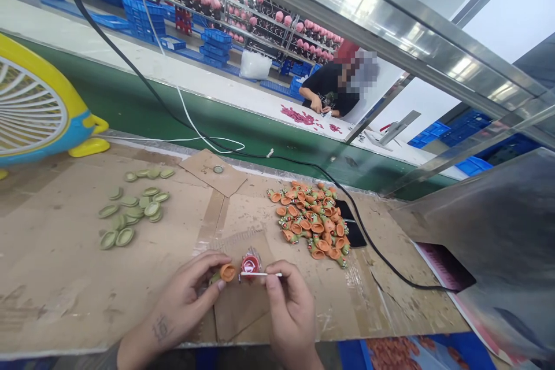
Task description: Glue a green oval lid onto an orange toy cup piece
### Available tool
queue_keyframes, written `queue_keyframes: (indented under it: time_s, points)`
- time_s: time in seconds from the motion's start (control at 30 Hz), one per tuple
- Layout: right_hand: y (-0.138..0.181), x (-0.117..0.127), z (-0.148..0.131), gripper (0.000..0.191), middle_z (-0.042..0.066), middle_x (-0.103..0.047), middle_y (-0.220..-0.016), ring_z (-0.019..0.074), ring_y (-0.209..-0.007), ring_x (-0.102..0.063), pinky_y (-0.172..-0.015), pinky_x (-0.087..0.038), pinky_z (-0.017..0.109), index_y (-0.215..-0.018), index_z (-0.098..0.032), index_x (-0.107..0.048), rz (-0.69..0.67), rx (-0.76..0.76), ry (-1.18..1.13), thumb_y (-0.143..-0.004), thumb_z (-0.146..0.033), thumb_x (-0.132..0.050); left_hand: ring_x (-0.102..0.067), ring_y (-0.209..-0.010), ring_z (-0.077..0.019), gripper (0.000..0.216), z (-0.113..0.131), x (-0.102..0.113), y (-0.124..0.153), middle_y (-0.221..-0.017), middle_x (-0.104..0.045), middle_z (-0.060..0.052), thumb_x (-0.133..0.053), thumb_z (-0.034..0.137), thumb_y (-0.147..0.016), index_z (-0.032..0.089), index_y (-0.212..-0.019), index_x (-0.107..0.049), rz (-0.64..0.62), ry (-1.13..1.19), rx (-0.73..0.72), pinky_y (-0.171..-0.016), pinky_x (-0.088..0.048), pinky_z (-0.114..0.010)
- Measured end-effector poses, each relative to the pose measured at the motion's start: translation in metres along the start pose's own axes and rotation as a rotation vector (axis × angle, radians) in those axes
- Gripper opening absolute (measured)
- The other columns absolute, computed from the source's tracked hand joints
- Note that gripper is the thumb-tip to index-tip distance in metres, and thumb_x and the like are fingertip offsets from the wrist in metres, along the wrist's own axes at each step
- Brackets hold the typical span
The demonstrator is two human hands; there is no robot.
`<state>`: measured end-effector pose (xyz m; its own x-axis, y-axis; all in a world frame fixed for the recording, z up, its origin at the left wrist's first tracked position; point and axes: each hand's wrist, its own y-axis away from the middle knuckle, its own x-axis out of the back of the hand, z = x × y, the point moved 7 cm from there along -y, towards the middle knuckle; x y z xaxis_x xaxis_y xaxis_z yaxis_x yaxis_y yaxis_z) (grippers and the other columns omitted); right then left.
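My left hand (197, 280) pinches a small orange-and-green figurine piece (228, 272) between thumb and fingers, its hollow orange opening facing up. In my right hand (289, 306) is a cotton swab (260, 274), gripped between thumb and forefinger and pointing left. Its far tip lies over the near side of a small container of red liquid (250, 264); whether it touches the liquid I cannot tell. To the right is a heap of similar orange-and-green pieces (316, 222). Several loose green oval pieces (130, 208) lie to the left.
Cardboard (173, 289) covers the table. A yellow-and-blue fan (39, 104) stands at the left. A black cable (364, 231) crosses behind the heap, by a dark phone-like slab (356, 234). Below the front edge is a blue crate (353, 355). Across a white bench, a co-worker (332, 89) handles small pink pieces.
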<state>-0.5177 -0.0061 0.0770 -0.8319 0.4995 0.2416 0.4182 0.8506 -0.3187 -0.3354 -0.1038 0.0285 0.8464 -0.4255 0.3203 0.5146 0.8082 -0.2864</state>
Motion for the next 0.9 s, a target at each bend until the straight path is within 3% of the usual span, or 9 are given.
queue_keyframes:
  time_s: [0.33, 0.53, 0.73, 0.9]
  points:
    - [-0.001, -0.019, 0.005, 0.018, 0.005, -0.072, -0.092, 0.0187, -0.087, -0.068, -0.078, -0.051, 0.026, -0.100, -0.022, -0.068, -0.105, -0.038, 0.027, -0.105, -0.031, -0.054, -0.073, -0.107, -0.0177, 0.026, 0.006, 0.003, -0.002, -0.115, -0.076, -0.001, -0.064, 0.024, -0.096, 0.033, -0.119, -0.073, 0.033, 0.026, -0.020, -0.095, -0.059, -0.021]
    - [-0.005, -0.019, -0.008, 0.016, 0.004, -0.073, -0.093, 0.0171, -0.085, -0.069, -0.079, -0.051, 0.026, -0.100, -0.022, -0.067, -0.123, 0.063, 0.030, -0.106, -0.025, -0.052, -0.074, -0.105, -0.0152, 0.030, 0.008, 0.002, -0.004, -0.114, -0.078, 0.002, -0.064, 0.021, -0.096, 0.035, -0.121, -0.072, -0.010, 0.027, -0.013, -0.094, -0.058, -0.019]
    - [-0.006, 0.000, -0.006, 0.016, 0.001, -0.069, -0.087, 0.0146, -0.079, -0.066, -0.074, -0.050, 0.022, -0.098, -0.023, -0.067, 0.011, 0.064, 0.055, -0.106, -0.026, -0.054, -0.066, -0.124, -0.0222, 0.029, -0.001, 0.007, -0.003, -0.126, -0.072, -0.005, -0.062, 0.027, -0.096, 0.032, -0.122, -0.074, 0.051, 0.009, 0.050, -0.104, -0.055, -0.028]
    - [-0.016, -0.002, 0.009, 0.021, 0.001, -0.069, -0.083, 0.0161, -0.077, -0.064, -0.072, -0.046, 0.025, -0.091, -0.021, -0.065, -0.071, 0.070, 0.259, -0.105, -0.027, -0.051, -0.072, -0.110, -0.0241, 0.032, -0.002, 0.003, -0.007, -0.118, -0.074, -0.008, -0.067, 0.025, -0.087, 0.025, -0.119, -0.074, 0.038, 0.017, 0.117, -0.085, -0.062, -0.026]
